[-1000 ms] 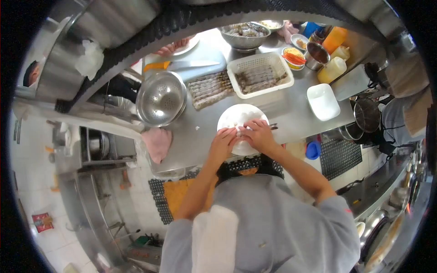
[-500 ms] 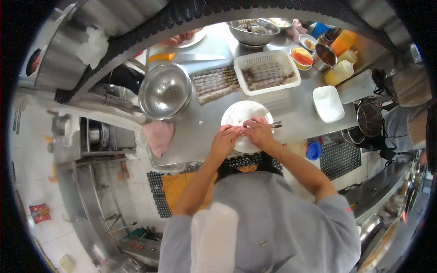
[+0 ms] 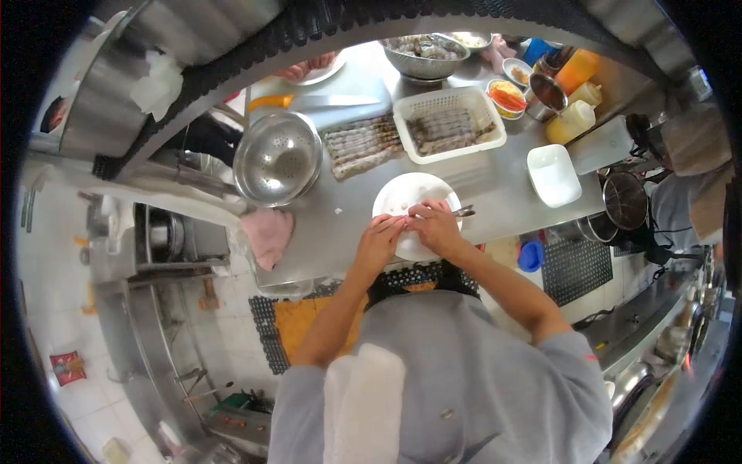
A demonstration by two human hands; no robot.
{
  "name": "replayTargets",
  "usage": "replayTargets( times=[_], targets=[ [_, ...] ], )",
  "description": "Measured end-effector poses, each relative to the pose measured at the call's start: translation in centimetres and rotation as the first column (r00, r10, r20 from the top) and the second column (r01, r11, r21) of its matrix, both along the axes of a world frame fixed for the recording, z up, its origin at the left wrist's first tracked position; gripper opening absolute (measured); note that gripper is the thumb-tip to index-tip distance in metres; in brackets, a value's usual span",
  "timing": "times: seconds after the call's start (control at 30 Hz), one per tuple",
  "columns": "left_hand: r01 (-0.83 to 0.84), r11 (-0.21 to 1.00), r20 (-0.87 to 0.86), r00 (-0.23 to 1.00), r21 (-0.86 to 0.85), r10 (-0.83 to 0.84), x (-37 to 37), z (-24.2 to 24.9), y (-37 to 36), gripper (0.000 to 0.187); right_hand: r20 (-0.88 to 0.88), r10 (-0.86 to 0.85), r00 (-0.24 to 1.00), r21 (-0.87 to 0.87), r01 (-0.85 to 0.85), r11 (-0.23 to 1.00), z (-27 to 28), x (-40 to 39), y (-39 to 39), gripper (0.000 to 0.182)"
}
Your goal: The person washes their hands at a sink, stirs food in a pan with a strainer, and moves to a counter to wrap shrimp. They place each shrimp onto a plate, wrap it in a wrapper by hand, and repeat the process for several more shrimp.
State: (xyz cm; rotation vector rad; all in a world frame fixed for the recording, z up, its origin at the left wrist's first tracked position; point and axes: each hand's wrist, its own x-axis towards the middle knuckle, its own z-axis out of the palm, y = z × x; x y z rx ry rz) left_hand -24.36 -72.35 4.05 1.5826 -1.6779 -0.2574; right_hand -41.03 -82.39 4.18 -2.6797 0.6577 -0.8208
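Observation:
Over a round white plate (image 3: 421, 183) my left hand (image 3: 381, 237) and my right hand (image 3: 434, 226) meet, fingertips pinched together. What they pinch is small and mostly covered by the fingers; I cannot tell what it is. Several small white pieces (image 3: 399, 209) lie on the plate just beyond my fingers. By my right hand, a tool with a dark end (image 3: 464, 211) sticks out past the plate's right rim, its other end hidden by the hand.
Beyond the plate are rows of shrimp (image 3: 362, 145) and a white basket (image 3: 490, 144) holding more. A steel colander (image 3: 280, 158) and pink cloth (image 3: 267, 234) sit left, with an orange-handled knife (image 3: 332, 100) behind. At right stand a white bowl (image 3: 554, 176) and squeeze bottles (image 3: 570, 124).
The whole view has shifted slightly. Both hands stay pinched together over the plate, with only small finger movement.

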Motion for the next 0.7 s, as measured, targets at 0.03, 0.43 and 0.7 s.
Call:
replayTargets(
  times=[0.03,0.43,0.7],
  targets=[
    [0.004,1.000,0.006,1.000,-0.010,-0.004,0.0,0.3,0.1,0.019,0.006,-0.004,1.000,-0.010,0.004,1.000,0.0,-0.1,0.0,0.015],
    [0.003,0.998,0.009,1.000,0.062,-0.004,-0.8,0.0,-0.4,0.022,-0.021,0.011,1.000,0.091,-0.009,0.996,0.0,-1.0,-0.6,0.015],
    [-0.003,0.996,0.044,0.999,0.092,-0.001,0.5,3.3,-0.5,0.022,0.088,0.023,0.996,0.114,-0.033,0.993,1.5,-1.5,-1.5,0.018]
  ],
)
